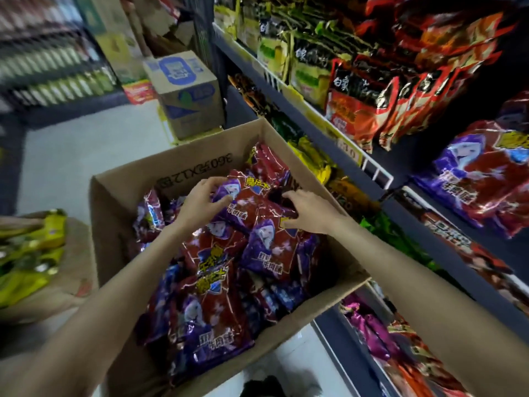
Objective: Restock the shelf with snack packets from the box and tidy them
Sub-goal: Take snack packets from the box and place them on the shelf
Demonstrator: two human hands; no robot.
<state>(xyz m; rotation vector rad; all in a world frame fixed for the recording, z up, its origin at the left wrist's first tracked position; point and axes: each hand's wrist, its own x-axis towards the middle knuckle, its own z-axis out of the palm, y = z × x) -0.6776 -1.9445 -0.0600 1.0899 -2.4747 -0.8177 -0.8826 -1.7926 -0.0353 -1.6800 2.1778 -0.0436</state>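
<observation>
Box [123,196] on floor beside shelf [329,130], still heaped with red-purple snack packets [217,282]. Left hand [200,202] and right hand [306,213], fingers curled, grip top packet [252,202]. Matching packets on shelf [486,173]: some stocked; bulk remains, judged early-to-mid.

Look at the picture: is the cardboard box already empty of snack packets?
No, the cardboard box holds many red-and-purple snack packets.

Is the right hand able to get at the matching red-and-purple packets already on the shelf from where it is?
Probably yes. The right hand is down on packets in the box, and the shelf packets sit at the open shelf front, nothing between.
</observation>
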